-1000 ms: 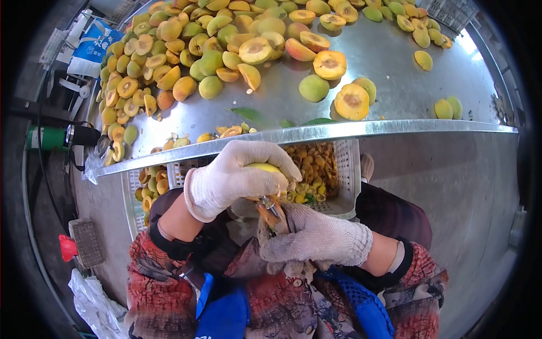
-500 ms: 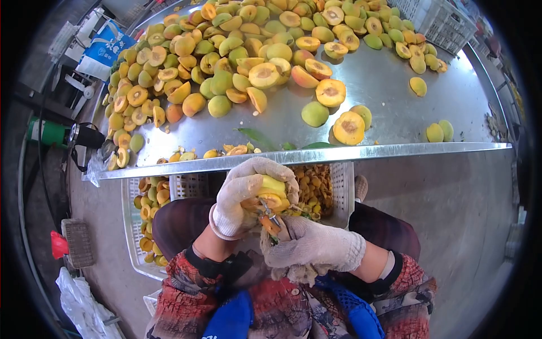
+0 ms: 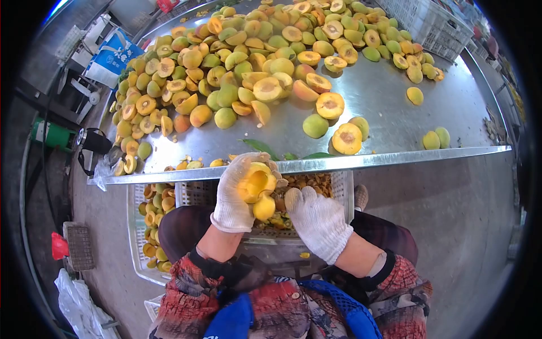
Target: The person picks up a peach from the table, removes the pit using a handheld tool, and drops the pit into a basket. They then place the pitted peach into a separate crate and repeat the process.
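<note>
Fingers of the left hand (image 3: 234,195) curl around two yellow peach halves (image 3: 257,183), cut faces turned right toward the other glove; a third half (image 3: 264,208) hangs just below them. Right hand (image 3: 316,221) lies knuckles-up beside it over the pit basket (image 3: 341,195); its grip cannot be told

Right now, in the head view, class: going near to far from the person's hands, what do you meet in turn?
Right hand and left hand holding peach halves → white crate of pits → table edge → leaves → cut peach → peach pile → far crate.
</note>
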A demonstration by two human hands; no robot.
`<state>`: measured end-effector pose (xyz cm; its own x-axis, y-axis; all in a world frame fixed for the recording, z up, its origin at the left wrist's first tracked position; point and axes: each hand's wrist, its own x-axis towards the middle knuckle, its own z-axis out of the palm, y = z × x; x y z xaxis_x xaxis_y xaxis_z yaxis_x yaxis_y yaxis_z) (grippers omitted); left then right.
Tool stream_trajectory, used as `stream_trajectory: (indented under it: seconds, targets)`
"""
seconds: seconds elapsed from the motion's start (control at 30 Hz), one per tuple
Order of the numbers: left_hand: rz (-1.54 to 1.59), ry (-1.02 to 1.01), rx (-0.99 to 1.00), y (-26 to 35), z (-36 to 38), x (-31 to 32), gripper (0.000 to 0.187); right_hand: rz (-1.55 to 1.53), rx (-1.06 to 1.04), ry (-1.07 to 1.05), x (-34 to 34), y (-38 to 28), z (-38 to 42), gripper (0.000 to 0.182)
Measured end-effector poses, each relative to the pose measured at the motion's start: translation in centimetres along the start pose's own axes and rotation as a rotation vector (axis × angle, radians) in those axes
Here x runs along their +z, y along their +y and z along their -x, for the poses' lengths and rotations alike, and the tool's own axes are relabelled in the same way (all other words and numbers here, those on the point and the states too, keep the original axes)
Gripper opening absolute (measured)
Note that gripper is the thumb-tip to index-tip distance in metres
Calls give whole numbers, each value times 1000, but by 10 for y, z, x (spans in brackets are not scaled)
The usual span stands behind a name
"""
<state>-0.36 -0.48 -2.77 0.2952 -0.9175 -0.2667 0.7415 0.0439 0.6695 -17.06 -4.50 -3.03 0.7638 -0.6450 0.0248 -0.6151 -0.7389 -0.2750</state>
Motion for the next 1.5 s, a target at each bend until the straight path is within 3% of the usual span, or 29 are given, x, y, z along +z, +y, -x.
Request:
stream_trajectory:
  seconds: [0.13, 0.23, 0.3, 0.37, 0.4, 0.43, 0.5, 0.6, 0.67, 0.7, 0.8, 0.83, 0.9, 0.93, 0.97, 1.03, 1.07, 1.2, 1.33, 1.43, 1.5]
  targets:
    - [50, -94, 83, 18, -2, -14, 38, 85, -5, 37, 5, 10, -1, 8]
    - [14, -48, 137, 35, 9, -18, 39, 119, -11, 37, 6, 14, -5, 8]
    - [-230, -51, 328, 56, 18, -39, 39, 125, 14, 15, 3, 19, -5, 8]
    - [-409, 152, 530, 88, 25, -70, 35, 69, 4, -27, -4, 20, -5, 10]
    - [-833, 315, 700, 114, 32, -95, 32, 71, 7, -19, -5, 20, -4, 11]
    - [-926, 442, 583, 143, 44, -96, 33, 65, 10, -11, -3, 20, -1, 13]
    - [-2176, 731, 478, 179, 48, -131, 37, 11, 7, -27, -6, 19, 4, 15]
    - [-2289, 679, 796, 175, 36, -144, 42, 13, -3, -86, -8, 19, 8, 13]
    - [-1842, 392, 753, 143, 6, -89, 46, -14, -24, -140, -9, 19, 10, 14]
    - [-1654, 314, 497, 124, -8, -47, 46, -24, -31, -180, -11, 18, 11, 15]
    - [-1849, -149, 520, 55, -73, 13, 47, -125, -70, -217, -9, 18, 16, 17]
    - [-1922, -199, 487, 35, -84, 45, 51, -154, -78, -214, -2, 18, 17, 18]
    - [-2083, -267, 250, 7, -108, 93, 55, -227, -54, -236, 20, 19, 17, 22]
    - [-2166, -324, 27, 2, -113, 122, 61, -191, -37, -285, 16, 19, 14, 22]
    - [-2224, -314, 89, -20, -138, 100, 66, -163, -19, -338, 9, 17, 13, 22]
    - [-2210, -287, -12, -24, -136, 118, 64, -152, -10, -320, -9, 16, 17, 27]
    - [-2212, -307, -37, -25, -137, 121, 57, -147, -92, -19, 7, 18, 23, 19]
    - [-2178, -274, 20, -37, -144, 97, 42, -138, -89, -8, 2, 16, 27, 16]
    - [-2118, -231, 47, -24, -135, 92, 40, -207, -31, -62, -3, 13, 27, 17]
    - [-1434, -164, 69, -1, -129, 59, 48, -178, -105, -47, -28, 16, 33, 18]
    - [-780, -100, -80, 13, -127, 30, 52, -188, -69, 38, -25, 17, 32, 19]
